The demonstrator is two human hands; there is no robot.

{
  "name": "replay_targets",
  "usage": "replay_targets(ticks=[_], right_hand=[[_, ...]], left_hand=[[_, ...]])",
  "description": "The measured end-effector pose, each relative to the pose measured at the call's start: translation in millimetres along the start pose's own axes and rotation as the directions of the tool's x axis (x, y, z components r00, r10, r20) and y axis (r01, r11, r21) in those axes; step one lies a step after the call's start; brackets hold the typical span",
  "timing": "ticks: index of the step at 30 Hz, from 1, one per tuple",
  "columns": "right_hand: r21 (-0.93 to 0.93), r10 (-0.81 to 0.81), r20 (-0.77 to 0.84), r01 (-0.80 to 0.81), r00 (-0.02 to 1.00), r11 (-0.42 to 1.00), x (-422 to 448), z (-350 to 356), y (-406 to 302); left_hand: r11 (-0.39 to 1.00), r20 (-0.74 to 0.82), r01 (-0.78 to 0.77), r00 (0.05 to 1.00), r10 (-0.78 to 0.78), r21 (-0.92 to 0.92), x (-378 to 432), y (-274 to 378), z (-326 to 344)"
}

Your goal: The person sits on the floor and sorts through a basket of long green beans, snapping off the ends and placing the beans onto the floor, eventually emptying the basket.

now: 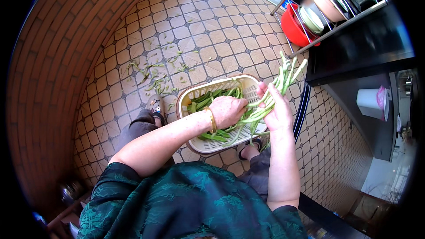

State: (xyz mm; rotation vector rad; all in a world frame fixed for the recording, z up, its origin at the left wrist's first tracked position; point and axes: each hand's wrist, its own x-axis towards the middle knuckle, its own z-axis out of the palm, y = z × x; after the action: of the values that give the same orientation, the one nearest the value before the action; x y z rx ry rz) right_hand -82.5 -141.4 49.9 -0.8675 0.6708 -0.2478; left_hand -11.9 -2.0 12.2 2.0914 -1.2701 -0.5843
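Note:
A bunch of long green beans (pixel 284 79) lies across the palm and fingers of my right hand (pixel 280 111), its upper ends sticking out past the thumb. The lower ends hang over the basket. My left hand (pixel 227 112), with a gold bangle (pixel 211 119) at the wrist, is closed at the near side of the bunch, pinching beans; its fingertips are partly hidden. Beneath both hands a cream plastic basket (pixel 250 84) with slotted walls stands on the floor between my feet. Green bean pods (pixel 201 101) lie inside it, mostly towards its left.
Bean trimmings (pixel 159 78) are scattered over the tiled floor (pixel 212 23), beyond my left shoe (pixel 155 103). A metal rack (pixel 338 33) at upper right holds basins, including a red one (pixel 294 28). A brick-patterned wall (pixel 56 73) curves along the left. A white bin (pixel 372 103) appears at far right.

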Motion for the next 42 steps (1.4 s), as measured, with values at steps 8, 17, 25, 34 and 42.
replay_targets(ticks=[8,17,25,34,42], right_hand=[[-0.219,0.08,0.144,-0.047,0.986,0.975,-5.8,-1.7,-13.9],[-0.335,0.183,0.137,-0.128,0.974,0.933,-9.3,-0.6,-20.0],[-0.211,0.197,0.177,-0.158,0.964,0.965,-2.9,-15.3,-29.7],[-0.3,0.224,0.107,-0.183,0.969,0.936,-6.8,-11.2,-28.2],[-0.361,0.261,0.112,-0.206,0.959,0.91,-10.9,-2.0,-24.8]], left_hand=[[0.959,-0.389,-0.112,0.921,0.001,-0.262,13.0,-11.4,-23.4],[0.922,-0.346,-0.24,0.93,0.128,-0.304,11.3,-5.3,-42.9],[0.952,-0.15,-0.073,0.988,0.029,-0.297,14.0,-10.4,-39.8],[0.931,-0.261,-0.184,0.96,0.101,-0.314,11.4,-2.6,-34.5],[0.937,-0.334,-0.196,0.938,0.093,-0.29,12.7,-0.9,-31.4]])
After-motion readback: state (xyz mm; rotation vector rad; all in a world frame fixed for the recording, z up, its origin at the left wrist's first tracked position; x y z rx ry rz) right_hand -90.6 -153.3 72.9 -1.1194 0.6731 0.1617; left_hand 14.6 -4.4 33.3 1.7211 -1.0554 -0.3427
